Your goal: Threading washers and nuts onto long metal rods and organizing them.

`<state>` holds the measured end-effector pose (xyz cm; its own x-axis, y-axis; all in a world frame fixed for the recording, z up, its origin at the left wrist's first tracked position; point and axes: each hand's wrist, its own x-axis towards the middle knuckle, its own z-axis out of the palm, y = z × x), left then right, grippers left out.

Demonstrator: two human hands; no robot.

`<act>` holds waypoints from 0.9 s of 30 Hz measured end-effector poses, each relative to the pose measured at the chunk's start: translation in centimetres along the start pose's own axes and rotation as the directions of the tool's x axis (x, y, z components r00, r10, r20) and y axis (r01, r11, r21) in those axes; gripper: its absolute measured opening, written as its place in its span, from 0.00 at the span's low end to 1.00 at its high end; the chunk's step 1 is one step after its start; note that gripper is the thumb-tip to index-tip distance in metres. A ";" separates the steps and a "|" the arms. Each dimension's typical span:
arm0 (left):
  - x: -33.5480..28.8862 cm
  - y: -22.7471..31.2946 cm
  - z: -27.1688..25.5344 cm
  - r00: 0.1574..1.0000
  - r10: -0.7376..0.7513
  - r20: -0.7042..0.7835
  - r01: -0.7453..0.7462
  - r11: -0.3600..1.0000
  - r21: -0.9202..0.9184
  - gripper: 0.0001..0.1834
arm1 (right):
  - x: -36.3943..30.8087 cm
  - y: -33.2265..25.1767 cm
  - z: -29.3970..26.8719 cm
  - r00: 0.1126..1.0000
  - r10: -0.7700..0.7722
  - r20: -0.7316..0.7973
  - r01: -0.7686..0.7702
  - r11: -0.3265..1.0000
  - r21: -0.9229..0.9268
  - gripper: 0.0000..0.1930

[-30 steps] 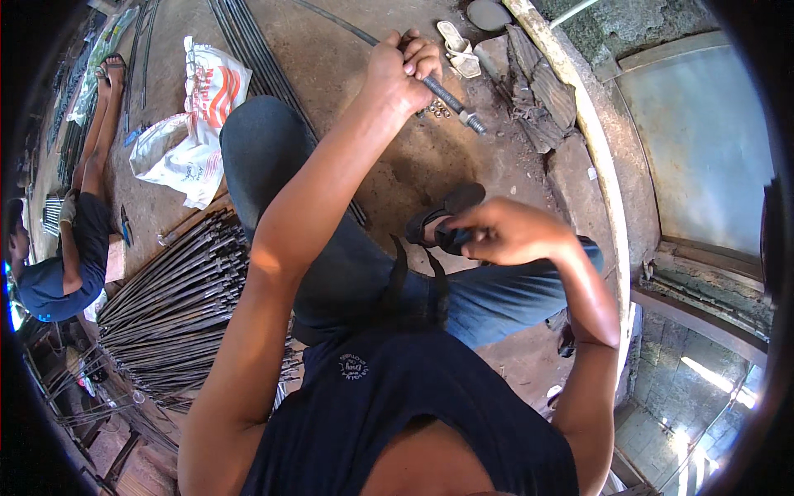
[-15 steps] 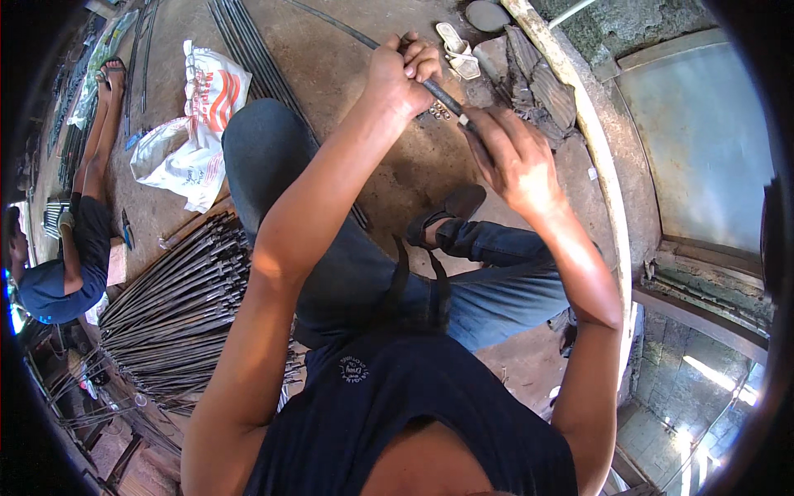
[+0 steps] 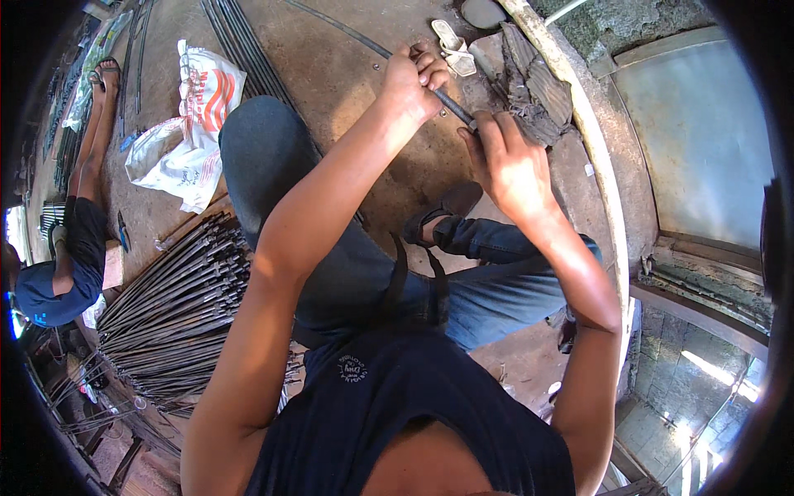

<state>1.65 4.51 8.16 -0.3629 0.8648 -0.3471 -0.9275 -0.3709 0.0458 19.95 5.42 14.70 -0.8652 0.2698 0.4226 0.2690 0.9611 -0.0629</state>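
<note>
A long dark metal rod (image 3: 347, 31) slants from the top edge down to the right, in front of me. My left hand (image 3: 413, 81) is wrapped round it, a little short of its near end. At that end my right hand (image 3: 511, 161) closes thumb and fingers on the rod. The tip is hidden under these fingers, so I cannot tell whether a nut sits there. A few small pieces like nuts (image 3: 443, 113) lie on the floor below the rod.
At left lies a large bundle of dark rods (image 3: 178, 306), with a white sack (image 3: 198, 132) and more long rods (image 3: 248, 50) beyond it. Another person (image 3: 62, 281) sits far left. Sandals (image 3: 453, 48), dark cloth (image 3: 533, 91) and a pale pole (image 3: 591, 124) are at right.
My right hand's fingers have curled in over the rod's end, covering the pale piece seen there before. Both hands and the rod have shifted slightly.
</note>
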 end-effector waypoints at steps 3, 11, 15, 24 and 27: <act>0.4 -0.2 -0.3 0.999 0.010 -0.031 -0.010 1.000 -0.005 0.22 | 0.2 -0.3 0.2 0.996 0.036 0.077 -0.033 0.999 -0.036 0.10; 0.7 -1.9 -1.5 0.983 0.042 -0.177 -0.023 0.994 0.105 0.23 | -1.6 0.9 2.0 0.936 0.327 0.133 -0.352 0.891 0.285 0.17; 0.8 -2.6 -1.4 0.974 0.055 -0.219 -0.029 0.992 0.124 0.24 | -2.1 0.7 1.8 0.984 0.172 -0.040 -0.167 0.981 0.098 0.17; 1.7 -2.8 -3.5 0.956 0.085 -0.280 -0.035 0.984 0.177 0.23 | -2.8 1.9 4.6 0.959 0.222 0.174 -0.252 0.952 0.173 0.14; 1.6 -3.0 -3.2 0.961 0.079 -0.265 -0.032 0.984 0.177 0.23 | -3.5 2.3 4.6 0.848 0.442 0.293 -0.529 0.739 0.418 0.16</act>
<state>4.16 5.90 4.49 -0.3983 0.7121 -0.5782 -0.9166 -0.3326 0.2218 21.68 6.93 8.93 -0.7389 0.6706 0.0658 0.4796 0.5921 -0.6476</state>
